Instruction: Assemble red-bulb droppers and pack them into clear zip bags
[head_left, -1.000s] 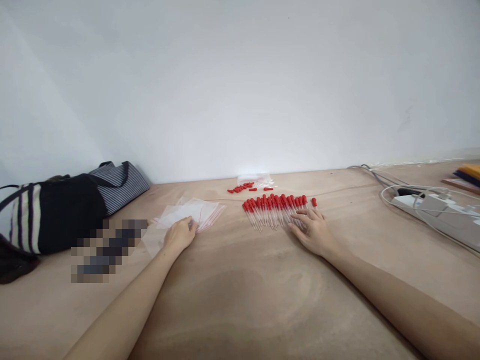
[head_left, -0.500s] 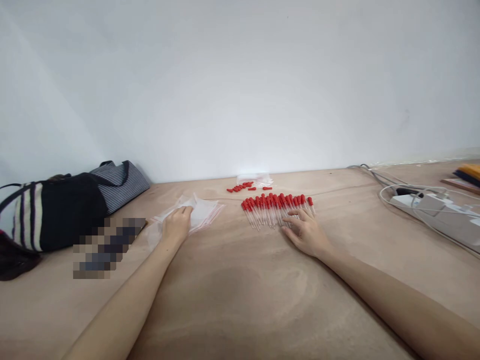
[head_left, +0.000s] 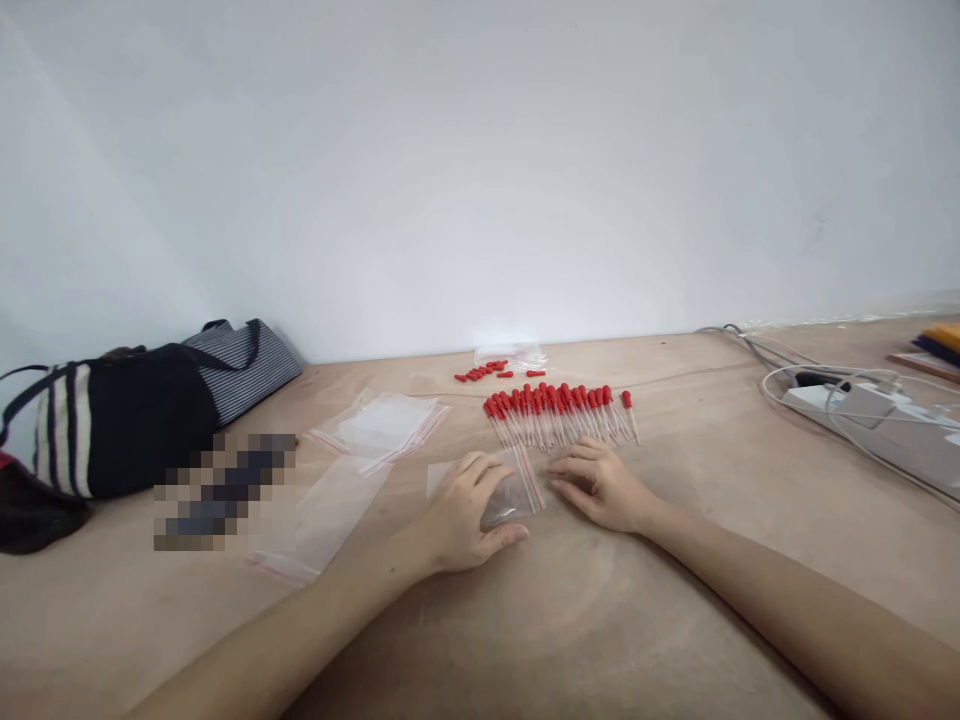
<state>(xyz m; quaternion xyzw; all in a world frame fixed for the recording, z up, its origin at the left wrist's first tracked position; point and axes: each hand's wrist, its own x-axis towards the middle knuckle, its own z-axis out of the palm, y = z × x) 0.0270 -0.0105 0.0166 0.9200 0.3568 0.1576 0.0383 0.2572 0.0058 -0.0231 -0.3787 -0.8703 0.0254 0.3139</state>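
A clear zip bag (head_left: 510, 500) with a red seal line lies flat on the table, its seal end toward the right. My left hand (head_left: 469, 510) rests over the bag's left part, thumb and fingers apart, hiding some of it. Just right of the seal, my right hand (head_left: 600, 485) is low over the table with loosely bent fingers and a gap to the thumb; I see nothing held. Beyond both hands lies a row of droppers (head_left: 551, 410) with red rubber bulbs and clear stems. More zip bags (head_left: 382, 425) are stacked to the left, with a separate bag (head_left: 330, 520) nearer me.
Loose red bulbs (head_left: 484, 370) and a clear bag (head_left: 517, 355) with thin stems lie near the wall. A black striped bag (head_left: 142, 420) and a blurred-out item (head_left: 225, 495) are at left. A power strip (head_left: 877, 420) with cables sits at right.
My left hand has moved right from the stack with a zip bag, which now lies before the droppers. Another bag has slid nearer me. My right hand has drawn slightly back from the droppers.
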